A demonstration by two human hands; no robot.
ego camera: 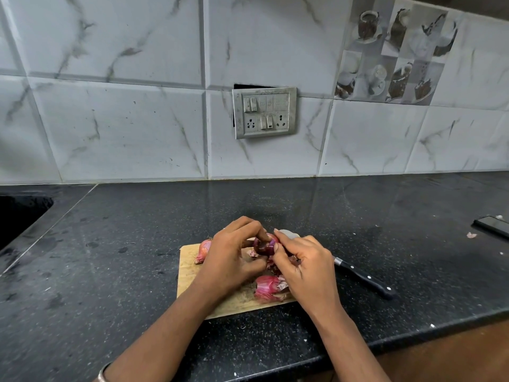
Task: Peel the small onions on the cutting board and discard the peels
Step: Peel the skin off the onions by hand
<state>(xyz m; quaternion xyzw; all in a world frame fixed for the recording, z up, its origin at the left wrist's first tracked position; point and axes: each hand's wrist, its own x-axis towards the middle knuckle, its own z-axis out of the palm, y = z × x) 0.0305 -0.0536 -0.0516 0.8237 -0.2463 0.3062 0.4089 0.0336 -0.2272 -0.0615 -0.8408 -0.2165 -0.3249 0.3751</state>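
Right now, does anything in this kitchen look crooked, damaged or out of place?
Yes. The switch plate on the tiled wall sits tilted, with a dark gap behind its top and left edges, as if loose. A small peel scrap also lies on the counter, far right of the cutting board.

This is a home kitchen: a black speckled stone counter runs along a wall of white marble-look tiles, with a decorative tile printed with cups of coffee, and a grey switch-and-socket panel is set into the wall above the counter's back edge. At the counter's left end a dark sink is sunk into the stone. Near the front edge lies a wooden cutting board with small onions on it, a black-handled knife lies just beside its right side, and a phone rests at the counter's far right edge.
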